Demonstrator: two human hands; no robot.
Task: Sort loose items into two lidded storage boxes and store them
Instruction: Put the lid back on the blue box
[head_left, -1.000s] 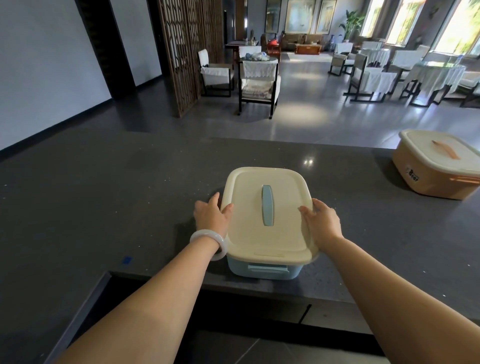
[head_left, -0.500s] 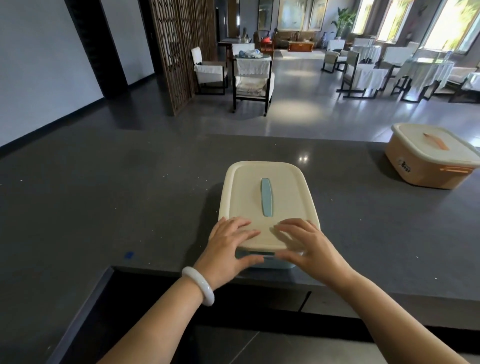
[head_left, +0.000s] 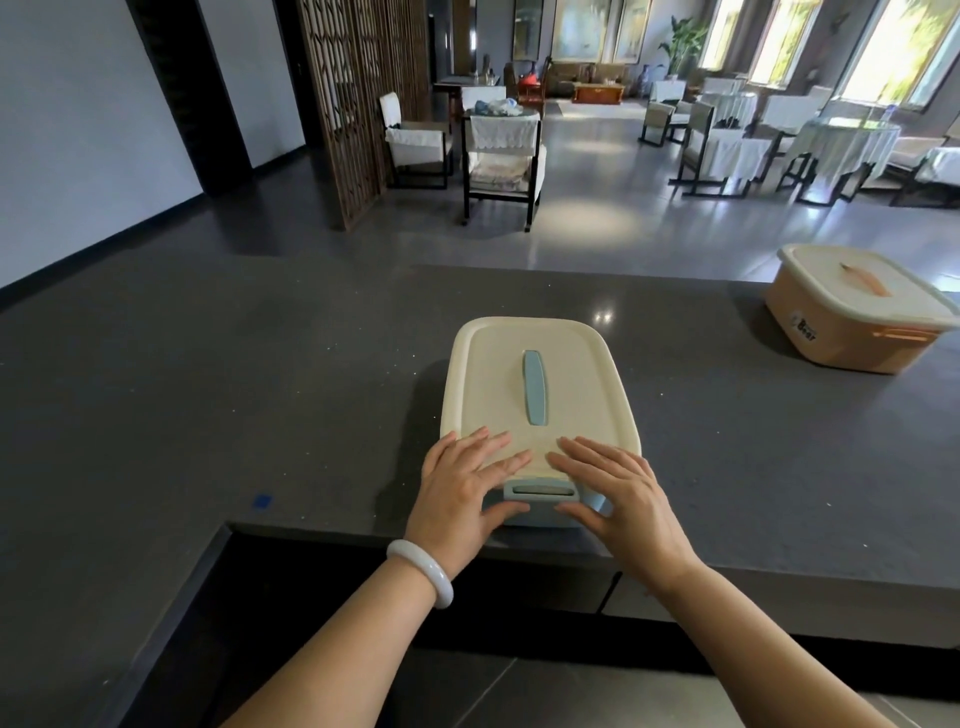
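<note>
blue box (head_left: 543, 515) at near edge of counter (head_left: 234, 395), cream lid (head_left: 566, 395) on. left hand (head_left: 465, 488) and right hand (head_left: 618, 493) flat on lid's near end, fingers spread, thumbs flanking front latch (head_left: 540, 491). probably seating lid: press down evenly both sides before snapping latch. orange box (head_left: 857, 312) far right.

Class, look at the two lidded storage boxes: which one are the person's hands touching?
The blue box, at the counter's near edge; the orange box sits untouched, far right.
</note>
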